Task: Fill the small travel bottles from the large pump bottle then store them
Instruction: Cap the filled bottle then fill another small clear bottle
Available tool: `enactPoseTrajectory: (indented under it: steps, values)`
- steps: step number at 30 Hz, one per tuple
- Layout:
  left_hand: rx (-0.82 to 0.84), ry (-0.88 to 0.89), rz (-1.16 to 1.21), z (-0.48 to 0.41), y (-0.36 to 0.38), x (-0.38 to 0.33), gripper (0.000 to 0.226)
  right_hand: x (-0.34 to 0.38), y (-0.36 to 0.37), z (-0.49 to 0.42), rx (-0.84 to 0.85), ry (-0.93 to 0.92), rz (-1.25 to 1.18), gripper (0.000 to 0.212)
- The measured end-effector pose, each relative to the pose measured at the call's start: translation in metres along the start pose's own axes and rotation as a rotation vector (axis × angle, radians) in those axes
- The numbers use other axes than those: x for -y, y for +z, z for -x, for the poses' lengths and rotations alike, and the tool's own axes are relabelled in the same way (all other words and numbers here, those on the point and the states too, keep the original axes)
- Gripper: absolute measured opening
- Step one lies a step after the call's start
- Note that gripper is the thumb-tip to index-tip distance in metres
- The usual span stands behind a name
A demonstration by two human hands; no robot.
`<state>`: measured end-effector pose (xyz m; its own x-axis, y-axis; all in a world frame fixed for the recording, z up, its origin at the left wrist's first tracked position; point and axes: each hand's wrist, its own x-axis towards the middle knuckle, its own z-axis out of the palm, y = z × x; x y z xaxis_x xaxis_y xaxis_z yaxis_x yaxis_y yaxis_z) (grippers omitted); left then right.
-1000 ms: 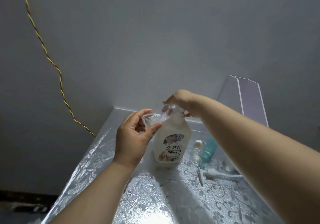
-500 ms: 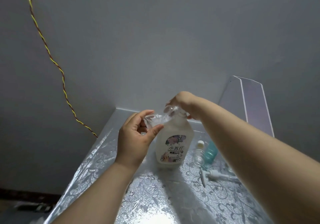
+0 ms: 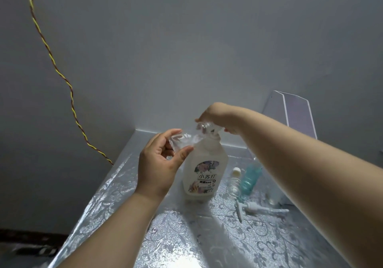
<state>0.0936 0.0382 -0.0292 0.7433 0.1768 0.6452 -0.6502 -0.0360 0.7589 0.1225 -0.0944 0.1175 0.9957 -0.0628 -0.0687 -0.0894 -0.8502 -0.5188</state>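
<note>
Over the table (image 3: 186,236), left hand (image 3: 159,164) still pinches the small bottle (image 3: 182,141), right hand (image 3: 219,115) still grips the pump (image 3: 204,127)

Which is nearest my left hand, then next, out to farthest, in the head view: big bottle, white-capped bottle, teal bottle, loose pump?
From the left hand:
1. Big bottle, just to its right.
2. White-capped bottle, farther right.
3. Teal bottle, right of the capped one.
Loose pump, lying in front of those two: too close to the teal bottle to call.
</note>
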Motion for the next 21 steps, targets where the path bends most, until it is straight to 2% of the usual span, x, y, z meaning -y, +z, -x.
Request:
enactPoseTrajectory:
  steps: [7,21]
  values:
    - [-0.001,-0.011,-0.029,0.004,0.0,0.002,0.035,-0.005,0.011,0.001,0.027,0.062,-0.118,0.038]
    - [-0.006,-0.002,-0.012,0.002,-0.001,0.0,0.038,0.001,0.0,0.005,0.014,0.024,-0.059,0.037]
